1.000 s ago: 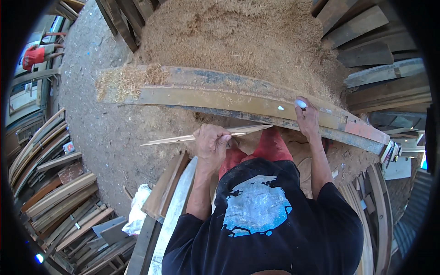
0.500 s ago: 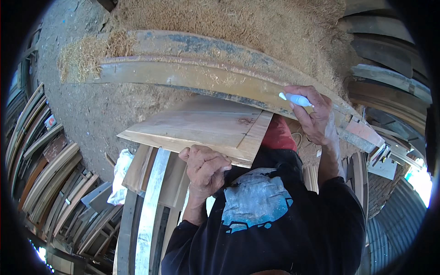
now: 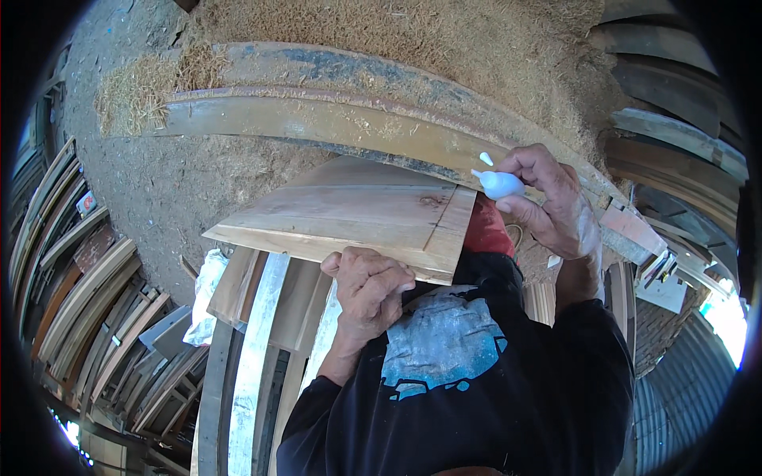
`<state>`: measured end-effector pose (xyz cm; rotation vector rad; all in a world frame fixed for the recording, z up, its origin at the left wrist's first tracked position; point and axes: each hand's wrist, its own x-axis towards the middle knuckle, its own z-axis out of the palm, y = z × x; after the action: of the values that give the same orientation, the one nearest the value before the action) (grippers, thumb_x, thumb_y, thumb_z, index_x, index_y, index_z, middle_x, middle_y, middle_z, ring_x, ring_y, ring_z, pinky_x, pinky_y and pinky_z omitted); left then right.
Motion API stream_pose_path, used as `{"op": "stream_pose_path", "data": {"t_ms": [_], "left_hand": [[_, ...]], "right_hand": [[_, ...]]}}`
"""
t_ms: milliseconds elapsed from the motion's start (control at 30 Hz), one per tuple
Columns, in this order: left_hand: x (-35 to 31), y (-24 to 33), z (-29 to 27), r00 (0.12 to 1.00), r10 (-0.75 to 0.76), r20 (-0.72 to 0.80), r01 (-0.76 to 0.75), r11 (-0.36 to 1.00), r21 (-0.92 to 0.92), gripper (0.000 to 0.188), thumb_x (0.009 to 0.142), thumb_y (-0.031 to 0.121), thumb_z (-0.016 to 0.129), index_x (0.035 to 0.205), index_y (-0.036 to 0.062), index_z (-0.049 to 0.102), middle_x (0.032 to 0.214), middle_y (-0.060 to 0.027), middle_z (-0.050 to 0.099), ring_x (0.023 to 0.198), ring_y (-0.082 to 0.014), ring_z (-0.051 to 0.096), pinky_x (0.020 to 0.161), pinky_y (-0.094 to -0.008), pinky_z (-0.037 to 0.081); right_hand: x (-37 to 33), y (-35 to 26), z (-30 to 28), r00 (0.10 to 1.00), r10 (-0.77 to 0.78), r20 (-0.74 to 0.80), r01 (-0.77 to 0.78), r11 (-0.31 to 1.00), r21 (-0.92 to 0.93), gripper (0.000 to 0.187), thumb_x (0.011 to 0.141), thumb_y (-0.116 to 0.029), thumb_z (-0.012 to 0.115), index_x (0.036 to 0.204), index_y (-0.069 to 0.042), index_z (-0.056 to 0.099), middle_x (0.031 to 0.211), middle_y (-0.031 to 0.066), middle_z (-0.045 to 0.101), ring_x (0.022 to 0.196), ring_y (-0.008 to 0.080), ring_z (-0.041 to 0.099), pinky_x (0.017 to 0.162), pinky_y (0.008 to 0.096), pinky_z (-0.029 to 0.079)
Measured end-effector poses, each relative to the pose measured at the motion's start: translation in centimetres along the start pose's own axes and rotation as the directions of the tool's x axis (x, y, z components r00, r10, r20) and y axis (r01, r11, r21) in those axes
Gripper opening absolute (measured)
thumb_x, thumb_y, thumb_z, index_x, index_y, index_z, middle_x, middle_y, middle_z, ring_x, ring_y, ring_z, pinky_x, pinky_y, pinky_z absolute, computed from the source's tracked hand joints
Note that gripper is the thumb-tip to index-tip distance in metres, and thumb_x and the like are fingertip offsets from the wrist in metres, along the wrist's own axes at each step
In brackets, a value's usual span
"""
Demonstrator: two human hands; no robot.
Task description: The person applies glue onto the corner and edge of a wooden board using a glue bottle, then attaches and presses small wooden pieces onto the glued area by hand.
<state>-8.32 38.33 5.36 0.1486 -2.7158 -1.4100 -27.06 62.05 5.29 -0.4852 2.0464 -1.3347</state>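
A framed wooden panel (image 3: 333, 210), like a small cabinet door, leans tilted between my body and a long beam (image 3: 317, 119). My left hand (image 3: 369, 289) grips its near edge, fingers curled over the wood. In my right hand (image 3: 556, 202) is a small white squeeze bottle (image 3: 502, 185), held between thumb and fingers. The bottle's narrow nozzle points left, just above the panel's far right corner. A small pale cap (image 3: 486, 159) sits beside the nozzle, seemingly on the beam and apart from the bottle.
Wood shavings (image 3: 151, 95) heap on the beam's left end and cover the ground behind. Stacked boards (image 3: 99, 317) stand at the left, near a white plastic bag (image 3: 206, 301). More planks (image 3: 667, 103) lie at the far right. Long boards (image 3: 258, 357) rest beside my left arm.
My right hand has moved the bottle slightly left and nearer to me, and the nozzle now shows. The cap stays in about the same place on the beam. My left hand keeps its grip.
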Motion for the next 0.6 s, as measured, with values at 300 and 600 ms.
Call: {"op": "stream_pose_path", "data": {"t_ms": [300, 600], "left_hand": [[0.4, -0.2, -0.4, 1.000, 0.016, 0.004, -0.015, 0.995, -0.094, 0.021, 0.073, 0.003, 0.079, 0.087, 0.0158, 0.069, 0.086, 0.0031, 0.066, 0.078, -0.0199, 0.057, 0.083, -0.0374, 0.033], [2.4, -3.3, -3.0, 0.953, 0.276, 0.122, -0.282, 0.959, 0.031, 0.019, 0.077, 0.006, 0.079, 0.092, 0.0091, 0.067, 0.081, -0.0067, 0.061, 0.077, -0.0295, 0.058, 0.071, -0.0386, 0.043]], "right_hand": [[0.4, -1.6, -2.1, 0.969, -0.225, 0.098, 0.235, 0.966, -0.106, 0.033, 0.090, -0.018, 0.073, 0.118, -0.001, 0.065, 0.095, 0.0128, 0.068, 0.089, 0.0263, 0.067, 0.079, 0.0366, 0.051], [-1.8, -1.4, 2.3, 0.938, 0.034, -0.346, 0.103, 0.923, 0.371, 0.036, 0.097, -0.021, 0.071, 0.124, 0.002, 0.064, 0.100, 0.0004, 0.066, 0.081, 0.0055, 0.058, 0.075, 0.0221, 0.051]]}}
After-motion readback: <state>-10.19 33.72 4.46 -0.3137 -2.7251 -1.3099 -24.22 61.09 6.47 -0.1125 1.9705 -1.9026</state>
